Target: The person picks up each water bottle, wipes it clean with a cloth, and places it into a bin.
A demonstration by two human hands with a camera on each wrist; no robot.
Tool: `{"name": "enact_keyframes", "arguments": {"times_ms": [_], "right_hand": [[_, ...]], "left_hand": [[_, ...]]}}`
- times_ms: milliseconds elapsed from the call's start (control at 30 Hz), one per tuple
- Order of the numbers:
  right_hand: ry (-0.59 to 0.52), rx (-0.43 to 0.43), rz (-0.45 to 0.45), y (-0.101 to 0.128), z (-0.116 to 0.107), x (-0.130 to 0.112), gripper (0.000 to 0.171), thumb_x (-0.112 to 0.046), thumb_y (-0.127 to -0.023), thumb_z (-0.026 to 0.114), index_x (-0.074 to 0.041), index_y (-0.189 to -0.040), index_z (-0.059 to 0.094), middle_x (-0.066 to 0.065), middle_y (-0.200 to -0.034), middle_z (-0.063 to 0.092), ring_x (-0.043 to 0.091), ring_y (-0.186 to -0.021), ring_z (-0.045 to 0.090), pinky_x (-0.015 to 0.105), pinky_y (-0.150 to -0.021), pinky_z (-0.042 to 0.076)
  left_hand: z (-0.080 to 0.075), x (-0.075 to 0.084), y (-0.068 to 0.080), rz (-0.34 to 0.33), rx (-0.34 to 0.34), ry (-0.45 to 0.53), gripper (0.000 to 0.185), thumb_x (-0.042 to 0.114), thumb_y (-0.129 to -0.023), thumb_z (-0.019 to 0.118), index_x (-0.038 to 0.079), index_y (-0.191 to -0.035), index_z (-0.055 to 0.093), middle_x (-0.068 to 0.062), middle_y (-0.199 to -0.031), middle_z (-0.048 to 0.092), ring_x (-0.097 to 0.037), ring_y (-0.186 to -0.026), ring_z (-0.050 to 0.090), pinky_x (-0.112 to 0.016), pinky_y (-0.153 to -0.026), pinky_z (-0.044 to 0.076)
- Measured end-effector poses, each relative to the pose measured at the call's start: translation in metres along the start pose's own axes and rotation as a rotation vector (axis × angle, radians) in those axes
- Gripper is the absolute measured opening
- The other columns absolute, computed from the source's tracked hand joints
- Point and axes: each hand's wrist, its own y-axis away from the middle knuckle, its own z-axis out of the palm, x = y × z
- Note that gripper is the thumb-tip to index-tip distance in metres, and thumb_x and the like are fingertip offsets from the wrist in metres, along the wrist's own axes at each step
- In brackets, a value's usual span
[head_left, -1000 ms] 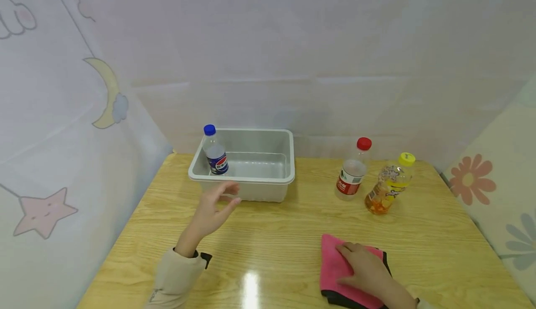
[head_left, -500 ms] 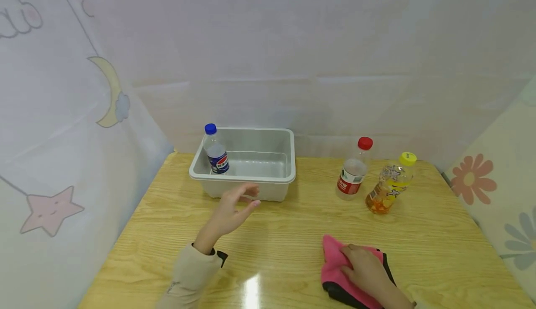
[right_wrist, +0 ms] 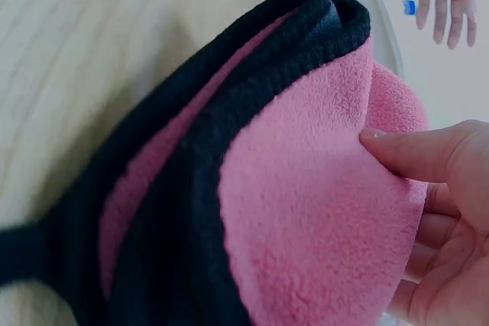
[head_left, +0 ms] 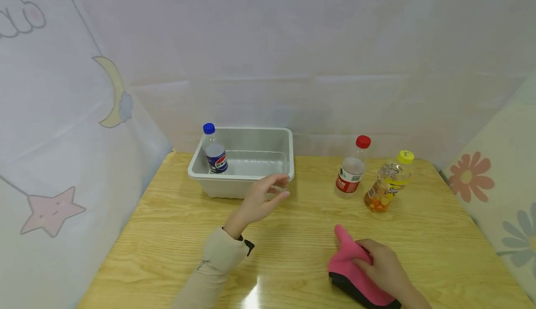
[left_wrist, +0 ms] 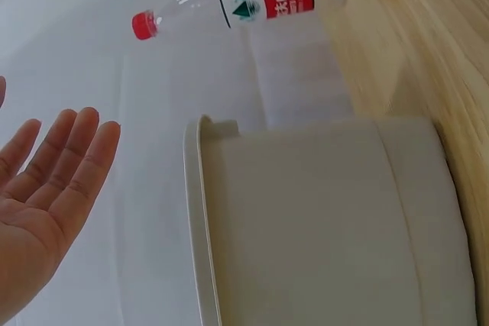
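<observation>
My right hand (head_left: 383, 267) pinches a folded pink cloth (head_left: 353, 267) with black edging at the front right of the table. In the right wrist view the thumb presses on the pink face of the cloth (right_wrist: 306, 188), with the other fingers behind it. My left hand (head_left: 260, 201) hovers in front of the grey plastic bin (head_left: 226, 188), holding nothing, its fingers loosely bent. From the left wrist view, that hand (left_wrist: 53, 188) shows its palm beside the bin's rim (left_wrist: 197, 219). A bottle with a blue cap (head_left: 215, 155) stands inside the bin at its left end.
Right of the bin stand a red-capped clear bottle (head_left: 351, 171) and a yellow-capped bottle (head_left: 387, 185) with some orange contents. The wooden table (head_left: 159, 234) is bordered by pale printed sheets (head_left: 251, 57) at the back and sides.
My left hand has moved right along the front of the bin. My right hand, flat on the cloth before, has gripped it, bunching and lifting its near part.
</observation>
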Motion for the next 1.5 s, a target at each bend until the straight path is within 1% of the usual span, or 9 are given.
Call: {"name": "enact_keyframes", "arguments": {"times_ms": [167, 267, 500, 700, 833, 1067, 1200, 1367, 1500], "right_hand": [[-0.035, 0.088, -0.030, 0.003, -0.008, 0.005, 0.027, -0.007, -0.067, 0.078, -0.004, -0.091, 0.066, -0.002, -0.081, 0.064, 0.001, -0.065, 0.051, 0.021, -0.052, 0.046], [-0.058, 0.136, -0.055, 0.005, -0.013, 0.008, 0.028, -0.004, -0.065, 0.079, -0.003, -0.091, 0.066, -0.002, -0.079, 0.064, -0.002, -0.063, 0.050, 0.019, -0.049, 0.045], [-0.058, 0.230, -0.080, 0.008, -0.022, 0.015, 0.031, 0.000, -0.062, 0.080, -0.005, -0.089, 0.066, 0.000, -0.079, 0.064, -0.002, -0.064, 0.052, 0.020, -0.048, 0.047], [-0.050, 0.254, -0.010, 0.013, -0.030, 0.017, 0.033, -0.004, -0.063, 0.081, -0.004, -0.092, 0.066, 0.003, -0.081, 0.065, -0.002, -0.065, 0.053, 0.020, -0.048, 0.047], [-0.039, 0.264, 0.022, 0.014, -0.035, 0.018, 0.034, -0.003, -0.063, 0.081, -0.004, -0.094, 0.066, 0.005, -0.082, 0.065, -0.002, -0.064, 0.052, 0.020, -0.048, 0.047], [-0.049, 0.257, 0.042, 0.015, -0.037, 0.019, 0.034, -0.003, -0.064, 0.080, -0.002, -0.095, 0.065, 0.005, -0.081, 0.065, -0.003, -0.063, 0.051, 0.020, -0.047, 0.047], [-0.065, 0.251, 0.050, 0.016, -0.035, 0.020, 0.034, -0.003, -0.065, 0.079, -0.002, -0.096, 0.065, 0.007, -0.084, 0.065, -0.003, -0.065, 0.053, 0.019, -0.048, 0.048], [-0.052, 0.248, 0.066, 0.016, -0.034, 0.021, 0.035, -0.004, -0.066, 0.080, -0.002, -0.097, 0.065, 0.007, -0.084, 0.065, -0.003, -0.065, 0.053, 0.019, -0.049, 0.048], [-0.037, 0.244, 0.079, 0.015, -0.035, 0.021, 0.036, -0.006, -0.065, 0.080, -0.002, -0.097, 0.065, 0.007, -0.085, 0.065, -0.002, -0.065, 0.052, 0.019, -0.049, 0.047]], "left_hand": [[0.014, 0.005, -0.022, -0.034, -0.037, -0.044, 0.039, 0.010, -0.088, 0.059, -0.002, -0.123, 0.049, -0.014, -0.110, 0.058, -0.026, -0.100, 0.056, -0.032, -0.077, 0.052], [0.024, 0.007, -0.036, -0.068, -0.075, -0.071, 0.042, 0.014, -0.089, 0.059, -0.001, -0.126, 0.046, -0.012, -0.114, 0.057, -0.023, -0.103, 0.054, -0.030, -0.079, 0.050], [0.051, 0.005, -0.065, -0.133, -0.128, -0.107, 0.053, 0.019, -0.088, 0.061, 0.002, -0.133, 0.040, -0.011, -0.123, 0.052, -0.020, -0.108, 0.051, -0.024, -0.081, 0.049], [0.073, 0.004, -0.088, -0.177, -0.136, -0.166, 0.060, 0.024, -0.085, 0.065, 0.006, -0.136, 0.037, -0.008, -0.126, 0.050, -0.017, -0.112, 0.049, -0.019, -0.084, 0.046], [0.087, 0.001, -0.103, -0.220, -0.146, -0.202, 0.065, 0.029, -0.085, 0.065, 0.008, -0.138, 0.033, -0.007, -0.129, 0.048, -0.017, -0.116, 0.047, -0.021, -0.090, 0.043], [0.105, -0.011, -0.124, -0.298, -0.152, -0.166, 0.077, 0.038, -0.083, 0.064, 0.012, -0.143, 0.024, -0.005, -0.138, 0.039, -0.016, -0.120, 0.044, -0.028, -0.096, 0.040], [0.114, -0.018, -0.134, -0.318, -0.148, -0.136, 0.080, 0.042, -0.082, 0.064, 0.012, -0.144, 0.022, -0.006, -0.141, 0.035, -0.018, -0.122, 0.041, -0.029, -0.097, 0.039], [0.122, -0.027, -0.142, -0.334, -0.155, -0.126, 0.084, 0.043, -0.081, 0.065, 0.014, -0.145, 0.020, -0.003, -0.145, 0.029, -0.016, -0.130, 0.030, -0.032, -0.102, 0.033], [0.127, -0.029, -0.148, -0.351, -0.190, -0.130, 0.083, 0.043, -0.081, 0.065, 0.015, -0.145, 0.020, -0.001, -0.147, 0.025, -0.014, -0.134, 0.023, -0.032, -0.105, 0.029]]}}
